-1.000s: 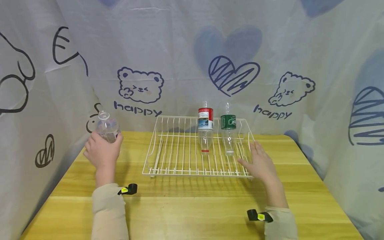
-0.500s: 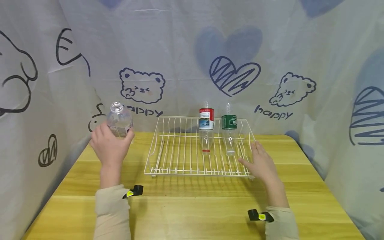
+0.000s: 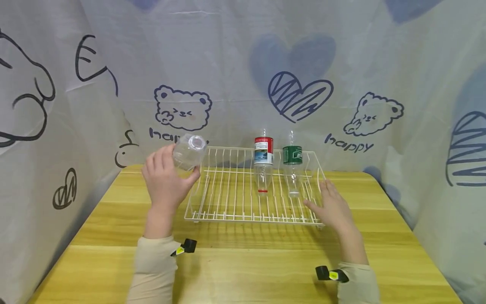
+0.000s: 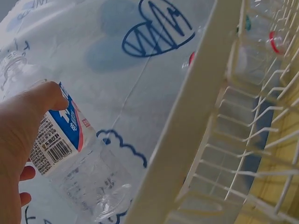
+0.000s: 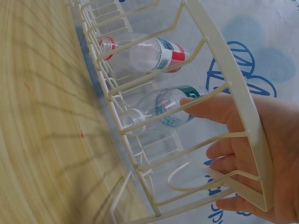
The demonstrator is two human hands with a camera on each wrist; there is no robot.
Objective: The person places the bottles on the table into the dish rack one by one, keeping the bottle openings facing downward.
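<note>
My left hand [image 3: 165,179] grips a clear plastic bottle [image 3: 186,156] in the air by the rack's left end. The bottle is tilted, its base turned up toward the head camera. In the left wrist view, a blue and white label with a barcode shows on this bottle [image 4: 93,172], and the thumb presses that label. My right hand [image 3: 336,207] rests at the right end of the white wire rack [image 3: 228,219], fingers extended. Neck down in the rack stand two clear bottles, one with a red and white label [image 3: 263,152], the other with a green label [image 3: 292,155].
The rack stands on a yellow wood-grain table [image 3: 235,266]. Behind and beside the table hangs a pale curtain [image 3: 235,63] with drawn bears and hearts. Upright wire dividers run across the rack's width.
My left hand has carried the bottle rightward to the rack's left end. The bottle has turned from neck up to base up. My right hand has stayed at the rack.
</note>
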